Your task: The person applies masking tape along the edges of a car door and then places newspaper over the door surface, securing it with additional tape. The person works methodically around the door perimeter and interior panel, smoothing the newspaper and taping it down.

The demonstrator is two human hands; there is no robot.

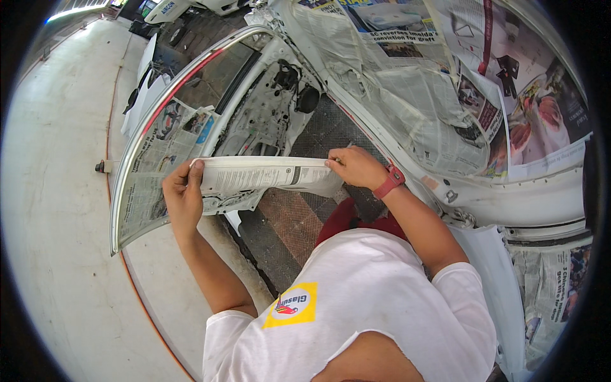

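Observation:
Stretched between my hands is a folded sheet of newspaper [267, 176], with a plain whitish band along its upper edge. My left hand [182, 190] pinches its left end, thumb on top. At the other end my right hand [358, 167] grips the upper corner between thumb and fingers; a red watch [389, 182] is on that wrist. Just beyond the sheet stands an open white car door [270, 95], its inner panel bare. Newspaper [164, 137] covers part of the door's window, next to my left hand. The sheet hides the lower middle of the door.
To the right, the car body [522, 198] has its openings covered with newspaper sheets [407, 95]. Dark, reddish tiled flooring [280, 223] lies below my hands. An orange hose [137, 293] runs along the pale floor [63, 210] at left. Another white vehicle [167, 9] stands at the back.

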